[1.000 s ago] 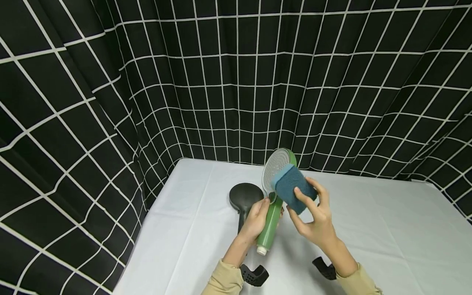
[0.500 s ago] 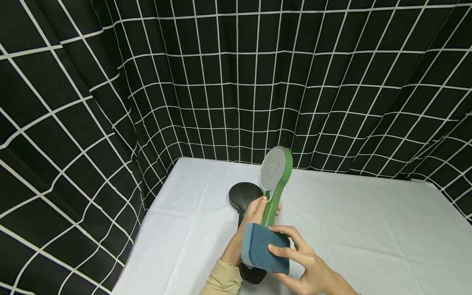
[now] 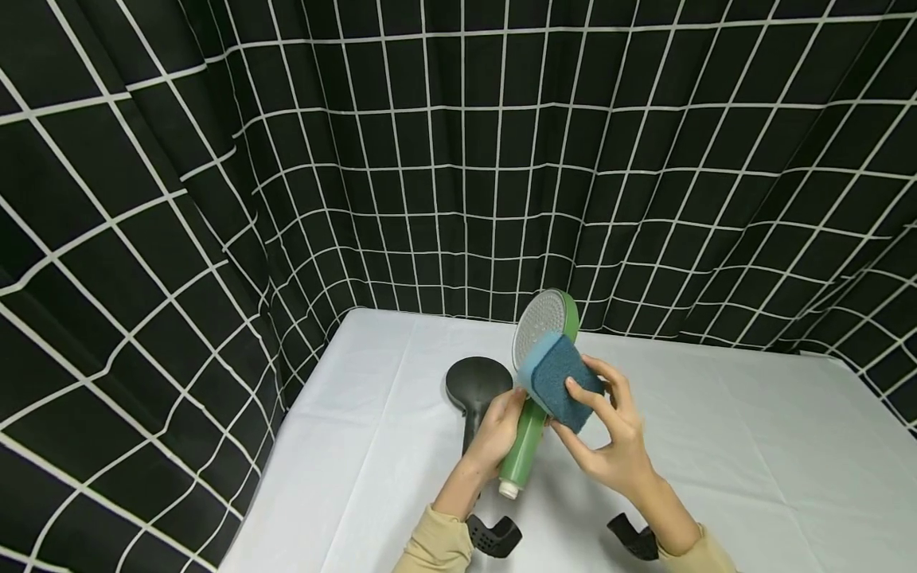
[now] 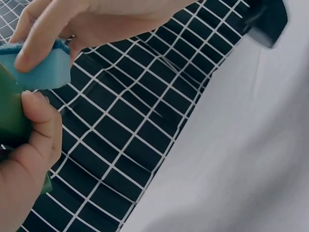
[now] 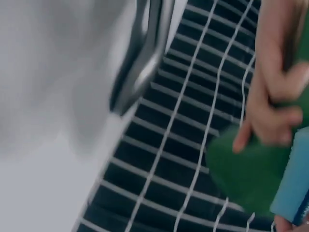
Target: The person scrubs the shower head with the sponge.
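Note:
My left hand [image 3: 496,430] grips the green handle of a shower head [image 3: 521,454], which is tilted up with its grey nozzle face turned to the left. Between the thumb and fingers of my right hand [image 3: 618,430] is a blue sponge [image 3: 566,382], its light-blue side toward the shower head. The sponge overlaps the neck and the lower part of the nozzle face in the head view. In the left wrist view the sponge [image 4: 48,72] lies just above the left thumb, beside the green body. The right wrist view shows the left fingers [image 5: 275,121] wrapped around the green shower head [image 5: 246,174].
A black shower head [image 3: 478,386] lies on the white-covered table [image 3: 380,414], behind the left hand. Black wrist mounts [image 3: 494,536] sit at both wrists. A black curtain with a white grid [image 3: 458,159] stands around the back and sides.
The sponge went from beside the nozzle face down to the bottom of the green handle, then back up to the neck. The left hand kept its hold on the shower head.

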Tool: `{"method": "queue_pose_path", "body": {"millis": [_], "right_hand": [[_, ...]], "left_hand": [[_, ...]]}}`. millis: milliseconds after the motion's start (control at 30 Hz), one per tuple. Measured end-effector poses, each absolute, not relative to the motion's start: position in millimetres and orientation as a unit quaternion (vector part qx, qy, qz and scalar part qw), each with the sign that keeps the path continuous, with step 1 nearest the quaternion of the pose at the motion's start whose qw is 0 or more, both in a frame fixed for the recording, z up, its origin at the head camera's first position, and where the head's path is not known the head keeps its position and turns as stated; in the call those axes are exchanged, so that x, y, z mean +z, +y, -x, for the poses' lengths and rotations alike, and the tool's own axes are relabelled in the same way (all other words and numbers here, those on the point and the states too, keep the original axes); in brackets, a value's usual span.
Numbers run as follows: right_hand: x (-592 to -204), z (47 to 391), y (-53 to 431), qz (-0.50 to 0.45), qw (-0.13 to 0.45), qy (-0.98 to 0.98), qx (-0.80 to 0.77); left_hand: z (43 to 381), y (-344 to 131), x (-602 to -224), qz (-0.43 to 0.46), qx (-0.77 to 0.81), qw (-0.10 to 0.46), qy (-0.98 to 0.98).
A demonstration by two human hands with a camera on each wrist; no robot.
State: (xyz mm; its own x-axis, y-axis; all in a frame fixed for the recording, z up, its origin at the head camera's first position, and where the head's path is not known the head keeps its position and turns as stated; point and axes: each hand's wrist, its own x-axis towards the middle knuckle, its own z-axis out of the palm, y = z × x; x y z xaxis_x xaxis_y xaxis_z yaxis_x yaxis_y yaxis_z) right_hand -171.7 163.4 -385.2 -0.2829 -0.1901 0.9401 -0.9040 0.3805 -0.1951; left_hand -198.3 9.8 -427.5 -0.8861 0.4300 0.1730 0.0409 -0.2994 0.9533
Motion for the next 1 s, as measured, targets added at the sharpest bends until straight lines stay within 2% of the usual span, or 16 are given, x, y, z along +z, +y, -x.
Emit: {"method": "queue_pose_path", "body": {"millis": [67, 300, 367, 433, 533, 733, 833, 900, 1000], "right_hand": [[-388.5, 163.9, 158.7, -0.407, 0.428, -0.695, 0.410], [-411.7, 131.1, 152.0, -0.517, 0.305, -0.683, 0.417], [-417.9, 129.4, 153.5, -0.539, 0.292, -0.677, 0.407], [-417.3, 130.5, 153.4, -0.543, 0.300, -0.674, 0.401], [-408.9, 139.8, 152.2, -0.524, 0.343, -0.665, 0.408], [-394.0, 164.7, 152.3, -0.440, 0.441, -0.674, 0.397], [-389.6, 175.4, 153.1, -0.400, 0.482, -0.672, 0.395], [-386.8, 180.1, 153.7, -0.373, 0.486, -0.677, 0.408], [-384.2, 180.9, 154.1, -0.337, 0.465, -0.696, 0.431]], "left_hand": [[198.2, 8.1, -429.1, -0.213, 0.783, 0.118, 0.573], [184.7, -0.2, -393.3, -0.267, 0.793, 0.122, 0.534], [184.8, -0.9, -392.5, -0.286, 0.792, 0.122, 0.526], [184.4, -1.3, -392.7, -0.287, 0.792, 0.127, 0.524], [185.2, -1.1, -398.1, -0.271, 0.798, 0.139, 0.520], [195.3, 0.4, -421.9, -0.227, 0.764, 0.120, 0.592], [200.9, 2.8, -429.8, -0.238, 0.767, 0.127, 0.582], [202.8, 3.9, -431.5, -0.254, 0.777, 0.135, 0.560], [203.2, 4.5, -431.8, -0.275, 0.794, 0.139, 0.525]]}}
